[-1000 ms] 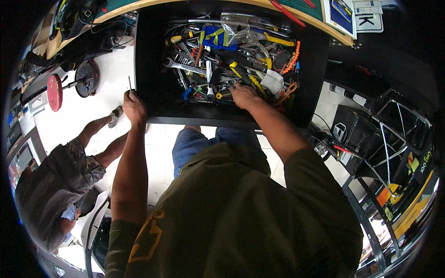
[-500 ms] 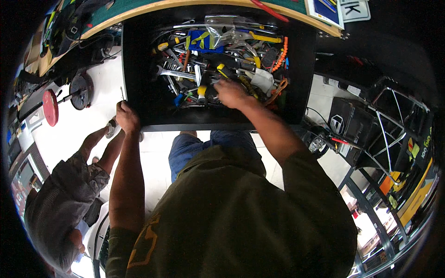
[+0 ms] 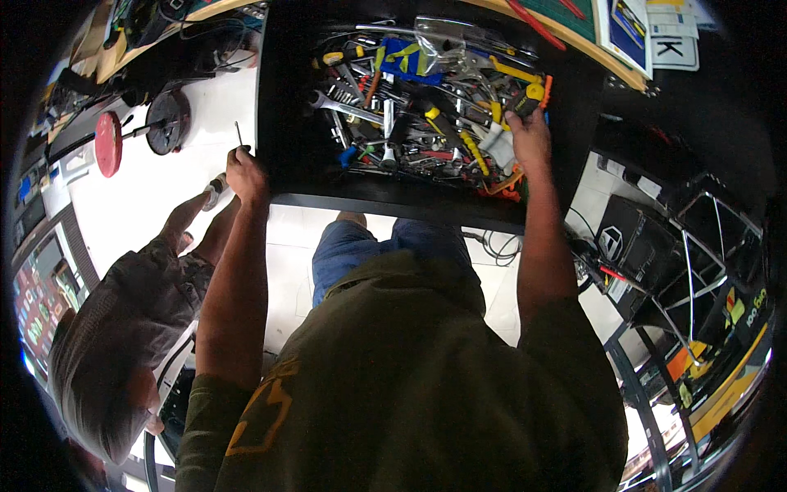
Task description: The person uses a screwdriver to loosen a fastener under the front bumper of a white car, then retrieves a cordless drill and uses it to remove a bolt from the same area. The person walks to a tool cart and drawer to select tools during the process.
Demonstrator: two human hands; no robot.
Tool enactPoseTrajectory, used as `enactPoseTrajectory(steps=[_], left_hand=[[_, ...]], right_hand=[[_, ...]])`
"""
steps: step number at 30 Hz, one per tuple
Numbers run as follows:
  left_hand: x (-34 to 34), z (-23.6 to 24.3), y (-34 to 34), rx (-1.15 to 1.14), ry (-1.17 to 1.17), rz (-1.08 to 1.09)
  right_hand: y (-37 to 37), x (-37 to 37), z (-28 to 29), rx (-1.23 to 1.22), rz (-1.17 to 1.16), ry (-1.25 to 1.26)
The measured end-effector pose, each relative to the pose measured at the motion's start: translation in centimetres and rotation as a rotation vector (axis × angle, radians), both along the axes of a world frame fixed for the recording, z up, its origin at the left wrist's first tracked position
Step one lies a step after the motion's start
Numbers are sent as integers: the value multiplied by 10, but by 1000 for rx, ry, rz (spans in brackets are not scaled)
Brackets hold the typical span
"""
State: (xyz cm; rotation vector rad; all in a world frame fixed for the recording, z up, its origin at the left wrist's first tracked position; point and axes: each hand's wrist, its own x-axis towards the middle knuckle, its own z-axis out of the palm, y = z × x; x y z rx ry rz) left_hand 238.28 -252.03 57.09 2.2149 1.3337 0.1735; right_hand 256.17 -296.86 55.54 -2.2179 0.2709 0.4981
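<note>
My left hand point(image 3: 247, 176) is closed beside the drawer's left wall, with a thin metal shaft point(image 3: 238, 134) sticking up out of the fist. The rest of that slim tool is hidden by my fingers. Over the right part of the open black drawer point(image 3: 393, 204), my right hand point(image 3: 531, 141) grips a screwdriver with a thick black-and-yellow handle point(image 3: 525, 100). Under it lies a heap of mixed tools. Among them are a large open-ended wrench point(image 3: 348, 107), another black-and-yellow handle point(image 3: 441, 123), a blue pouch point(image 3: 402, 59) and a clear plastic bag point(image 3: 443, 41).
Above the drawer runs a green-topped bench point(image 3: 574, 20) with a wooden edge and red-handled tool on it. Another person point(image 3: 131, 328) is at the lower left, near a barbell with a red plate point(image 3: 107, 144). Black boxes point(image 3: 627, 238) and a metal frame point(image 3: 693, 279) stand at the right.
My right hand has moved from the heap's middle to its right side, now with the screwdriver lifted in it. My left hand has stayed beside the drawer. The whole view has shifted.
</note>
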Motion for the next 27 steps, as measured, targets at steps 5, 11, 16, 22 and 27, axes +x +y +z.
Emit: enactPoseTrajectory(steps=[5,11,16,22,27], left_hand=[[0,-13,11,46,34,52],[-7,-19,20,58,122,103],[4,-7,6,4,37,226],[14,2,-2,-28,72,242],[11,0,4,-29,140,214]], right_hand=[[7,6,-9,-457,354,100],[21,15,-24,-555,545,94],[57,49,-24,-418,503,-238],[111,105,-55,-478,645,-359],[126,116,-54,-598,611,-258]])
